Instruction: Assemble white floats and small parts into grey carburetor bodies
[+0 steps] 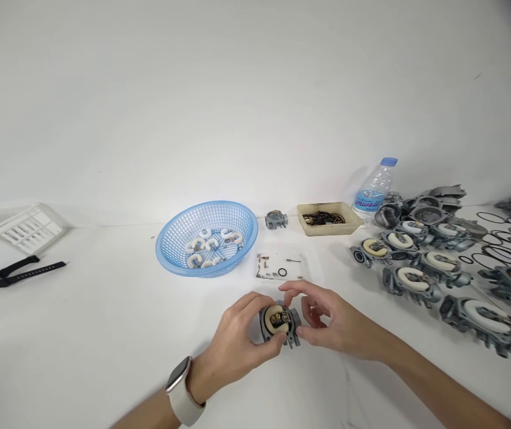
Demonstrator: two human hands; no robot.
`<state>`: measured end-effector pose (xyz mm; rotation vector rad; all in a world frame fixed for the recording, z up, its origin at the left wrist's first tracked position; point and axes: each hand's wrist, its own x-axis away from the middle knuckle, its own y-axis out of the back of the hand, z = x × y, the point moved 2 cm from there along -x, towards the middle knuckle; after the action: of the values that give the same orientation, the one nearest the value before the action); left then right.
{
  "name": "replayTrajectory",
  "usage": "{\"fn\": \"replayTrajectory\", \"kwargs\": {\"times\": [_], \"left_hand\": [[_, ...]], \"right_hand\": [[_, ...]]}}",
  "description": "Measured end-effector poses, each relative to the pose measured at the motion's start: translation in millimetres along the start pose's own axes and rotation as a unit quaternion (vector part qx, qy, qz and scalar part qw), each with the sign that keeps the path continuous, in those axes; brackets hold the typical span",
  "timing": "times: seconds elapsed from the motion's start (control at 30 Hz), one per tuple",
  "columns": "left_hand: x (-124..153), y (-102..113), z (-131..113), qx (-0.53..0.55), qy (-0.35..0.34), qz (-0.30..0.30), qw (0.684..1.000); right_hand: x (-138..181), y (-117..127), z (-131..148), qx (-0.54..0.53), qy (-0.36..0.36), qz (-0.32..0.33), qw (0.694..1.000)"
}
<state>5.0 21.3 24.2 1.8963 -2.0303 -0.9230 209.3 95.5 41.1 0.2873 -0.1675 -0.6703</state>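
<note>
In the head view, a grey metal carburetor (294,341) lies on the white table with its float side up. A cream float (271,323) curves around brass parts in its middle. My left hand (238,335) grips the carburetor from the left, thumb along the near edge and fingers at the far edge. At its right end is my right hand (332,319), with fingers apart and curved. That hand's thumb tip is at the carburetor's side, and its index finger reaches above the far edge; whether they touch is hard to tell.
Behind are a blue basket (164,262) with white floats, a clear tray (291,272) of small parts, another carburetor (275,220), a tub (307,229) of black rings and a bottle (374,189). Several carburetors (411,280) and O-rings (501,255) spread rightward. A black strap (27,272) lies left.
</note>
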Motion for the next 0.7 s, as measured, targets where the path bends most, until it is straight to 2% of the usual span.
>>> {"fn": "replayTrajectory", "kwargs": {"times": [0.23,0.43,0.57,0.7], "left_hand": [[-1.3,1.6,1.9,0.004,-0.001,0.003,1.000],[-4.3,2.9,8.9,0.015,-0.012,0.028,0.999],[-6.3,2.0,10.7,0.025,-0.008,0.045,0.999],[-5.8,0.9,10.3,0.021,-0.005,0.042,0.999]], "right_hand": [[-0.6,-4.6,-4.0,0.056,0.025,-0.018,0.998],[-2.2,-9.0,-5.1,0.083,0.053,-0.026,0.995],[-1.1,-9.6,-8.3,0.112,0.070,-0.075,0.988],[-0.9,-11.6,-9.9,0.107,0.067,-0.047,0.991]]}}
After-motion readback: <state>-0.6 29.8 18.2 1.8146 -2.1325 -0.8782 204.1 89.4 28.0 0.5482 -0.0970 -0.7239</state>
